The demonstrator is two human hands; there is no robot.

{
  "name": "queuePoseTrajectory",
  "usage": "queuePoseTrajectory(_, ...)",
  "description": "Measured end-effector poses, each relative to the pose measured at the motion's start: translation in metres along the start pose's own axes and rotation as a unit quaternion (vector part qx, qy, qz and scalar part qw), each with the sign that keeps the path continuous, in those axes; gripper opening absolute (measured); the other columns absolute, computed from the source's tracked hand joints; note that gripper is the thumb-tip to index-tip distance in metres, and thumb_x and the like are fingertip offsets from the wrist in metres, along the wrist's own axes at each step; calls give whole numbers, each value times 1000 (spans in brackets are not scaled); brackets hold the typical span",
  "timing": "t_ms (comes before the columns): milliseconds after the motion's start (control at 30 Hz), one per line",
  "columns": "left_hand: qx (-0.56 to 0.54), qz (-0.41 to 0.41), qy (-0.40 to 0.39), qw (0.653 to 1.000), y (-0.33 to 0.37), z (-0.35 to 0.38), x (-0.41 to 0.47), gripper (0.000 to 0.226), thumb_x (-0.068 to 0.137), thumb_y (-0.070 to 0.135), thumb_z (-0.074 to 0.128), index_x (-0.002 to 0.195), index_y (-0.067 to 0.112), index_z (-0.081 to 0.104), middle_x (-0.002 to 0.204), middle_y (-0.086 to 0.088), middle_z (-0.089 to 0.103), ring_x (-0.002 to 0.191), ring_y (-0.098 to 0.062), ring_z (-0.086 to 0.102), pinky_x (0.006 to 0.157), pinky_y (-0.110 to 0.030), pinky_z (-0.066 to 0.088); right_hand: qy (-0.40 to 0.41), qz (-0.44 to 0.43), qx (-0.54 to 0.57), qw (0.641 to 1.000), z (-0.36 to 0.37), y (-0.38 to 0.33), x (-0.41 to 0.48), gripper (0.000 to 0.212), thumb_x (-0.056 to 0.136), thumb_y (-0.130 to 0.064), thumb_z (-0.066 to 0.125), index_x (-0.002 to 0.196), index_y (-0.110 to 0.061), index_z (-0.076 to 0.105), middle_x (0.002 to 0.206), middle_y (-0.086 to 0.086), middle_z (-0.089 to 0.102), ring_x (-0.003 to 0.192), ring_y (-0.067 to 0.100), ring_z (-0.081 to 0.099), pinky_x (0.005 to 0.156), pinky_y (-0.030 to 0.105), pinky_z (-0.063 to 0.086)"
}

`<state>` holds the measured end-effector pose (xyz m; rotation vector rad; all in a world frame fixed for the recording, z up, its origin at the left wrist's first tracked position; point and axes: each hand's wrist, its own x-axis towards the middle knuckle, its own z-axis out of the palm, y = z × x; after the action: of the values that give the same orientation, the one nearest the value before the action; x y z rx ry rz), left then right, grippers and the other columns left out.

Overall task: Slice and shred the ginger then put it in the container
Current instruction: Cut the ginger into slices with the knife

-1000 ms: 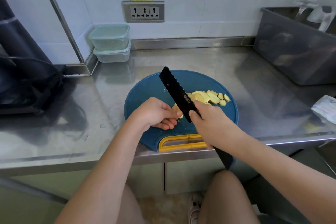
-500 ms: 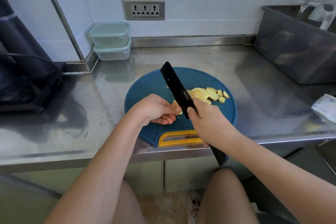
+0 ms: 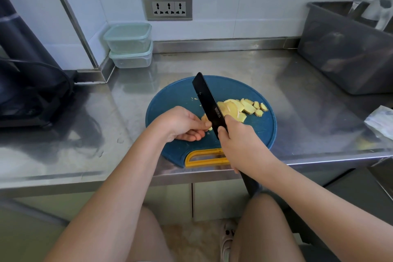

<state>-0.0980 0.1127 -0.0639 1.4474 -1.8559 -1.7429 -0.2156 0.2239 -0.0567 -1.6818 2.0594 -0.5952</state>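
L hand (image 3: pixel 182 124) grip pinches ginger stub (image 3: pixel 204 117) mid-board (image 3: pixel 170 102); R hand (image 3: pixel 240 144) grasps knife (image 3: pixel 207 100). Blade barely shifted vs 1s ago: still slicing, shredding not started.

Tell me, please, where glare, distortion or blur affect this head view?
Head view: soft daylight, with washed-out glare on the counter front left; the wide-angle lens slants the corner strip; the bin at top right looks smeared, while the knife and ginger are sharp.
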Motion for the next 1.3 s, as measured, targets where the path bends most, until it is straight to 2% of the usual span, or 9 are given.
queuePoseTrajectory(133,0,-10,-8,1000,1,-1,0,17,81,24,71,76,8,69,53,1,63,43,-4,56,44,-12,48,-14,-15,-37,999,-1,-2,5,19,101,-16,31,106,-5,45,82,7,53,70,25,58,56,34,50)
queuePoseTrajectory(267,-2,-19,-9,1000,3,-1,0,18,81,25,71,79,6,69,54,0,62,42,-4,55,44,-12,48,7,-10,-40,999,0,-3,8,21,100,-21,28,104,-6,44,68,-2,40,63,17,44,52,27,34)
queuePoseTrajectory(500,-7,-17,1,1000,2,0,0,20,81,25,71,74,7,67,51,2,61,42,-3,54,44,-12,47,-9,27,-13,1000,-2,-3,3,24,100,-20,30,112,-5,45,69,2,43,54,19,40,49,25,35)
queuePoseTrajectory(567,-7,-11,5,1000,1,0,0,20,81,25,71,72,8,66,50,3,61,42,-3,54,43,-12,46,-69,10,-96,993,-4,-4,-2,30,98,-28,44,115,-4,46,77,3,43,67,15,40,50,24,34)
queuePoseTrajectory(633,-4,-8,7,1000,1,0,0,21,81,26,71,71,8,67,50,3,61,43,-3,54,43,-12,46,-94,5,-198,976,-10,-11,-10,50,89,-41,59,119,-3,47,89,3,38,83,17,32,55,24,31)
queuePoseTrajectory(733,-8,-12,4,1000,0,0,0,20,82,25,70,71,9,67,53,2,61,44,-3,54,45,-12,48,-159,-19,-320,934,-16,-10,-5,49,87,-44,60,116,-5,51,83,0,35,85,15,28,49,21,23)
queuePoseTrajectory(867,-12,-19,-4,1000,2,-1,0,17,84,22,67,75,8,68,51,2,60,42,-3,53,44,-12,47,-136,18,-195,971,-17,-16,-1,33,92,-37,56,110,-10,59,73,-3,36,78,13,34,51,18,30)
queuePoseTrajectory(1000,-18,-26,-8,999,2,-2,0,16,85,22,66,79,7,68,52,2,60,43,-3,54,44,-12,48,-82,63,-4,995,-17,-12,5,22,97,-14,32,101,-7,52,64,7,50,48,26,48,42,26,40)
queuePoseTrajectory(1300,-27,-15,-14,999,-1,-3,-1,16,86,21,65,79,7,67,52,2,61,44,-4,56,44,-13,48,-82,26,-34,996,-17,-10,10,16,96,-13,32,94,-4,46,65,6,49,48,24,46,42,24,36)
